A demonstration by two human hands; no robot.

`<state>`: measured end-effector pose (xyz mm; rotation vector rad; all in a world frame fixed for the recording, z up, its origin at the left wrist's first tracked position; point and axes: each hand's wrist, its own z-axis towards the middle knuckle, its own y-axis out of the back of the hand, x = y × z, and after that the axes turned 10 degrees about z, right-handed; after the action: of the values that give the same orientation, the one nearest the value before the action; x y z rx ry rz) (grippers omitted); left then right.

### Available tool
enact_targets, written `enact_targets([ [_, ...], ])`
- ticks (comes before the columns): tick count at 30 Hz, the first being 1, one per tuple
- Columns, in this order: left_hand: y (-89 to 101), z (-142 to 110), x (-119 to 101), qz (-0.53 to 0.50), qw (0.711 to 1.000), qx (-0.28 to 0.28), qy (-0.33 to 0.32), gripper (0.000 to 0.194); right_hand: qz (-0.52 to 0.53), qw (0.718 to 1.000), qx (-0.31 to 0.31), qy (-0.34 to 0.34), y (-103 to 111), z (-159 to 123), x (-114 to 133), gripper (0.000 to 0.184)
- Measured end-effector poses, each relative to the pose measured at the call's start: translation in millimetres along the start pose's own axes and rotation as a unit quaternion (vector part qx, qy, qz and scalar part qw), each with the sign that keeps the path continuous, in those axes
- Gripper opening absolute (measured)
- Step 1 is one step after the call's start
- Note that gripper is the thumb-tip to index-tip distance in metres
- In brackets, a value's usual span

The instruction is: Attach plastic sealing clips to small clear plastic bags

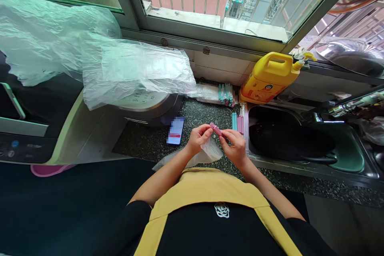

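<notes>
In front of my apron, a pink bag clip [216, 130] spans the gap between my two hands. My left hand [198, 140] pinches its far end, and the mouth of a clear plastic bag [211, 150] is gathered at the same fingers. That bag trails down and left beneath my left forearm. With thumb and fingertips, my right hand [235, 148] grips the clip's nearer end. Just beyond my right hand, teal clips [234, 121] and pink clips [240, 124] lie side by side on the counter. Fingers partly hide whether the clip is closed over the bag.
A phone [175, 131] lies on the speckled counter [198, 112] to the left, by a round appliance [144, 104] under plastic sheeting [138, 68]. Packaged clips [227, 94] sit at the wall. Right are a yellow pump jug [268, 78] and a sink holding a black pan [288, 140].
</notes>
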<state>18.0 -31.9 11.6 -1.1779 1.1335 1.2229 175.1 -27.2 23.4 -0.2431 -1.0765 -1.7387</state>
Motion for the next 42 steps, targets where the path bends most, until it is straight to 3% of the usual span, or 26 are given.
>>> enact_targets([
  [12,-4.2,4.3,-7.5,-0.002,0.997,-0.026,0.067,0.038,-0.052,0.998,0.005,0.032,-3.1,-1.1,-1.9,0.011],
  [25,-2.0,4.9,-7.4,0.006,0.998,-0.025,0.063,0.034,-0.059,0.997,-0.001,0.043,-4.6,-2.1,-3.9,0.01],
  [42,-2.8,5.5,-6.5,-0.023,0.996,-0.013,0.086,0.035,-0.037,0.999,0.014,0.008,-2.3,-2.1,-0.8,0.011],
])
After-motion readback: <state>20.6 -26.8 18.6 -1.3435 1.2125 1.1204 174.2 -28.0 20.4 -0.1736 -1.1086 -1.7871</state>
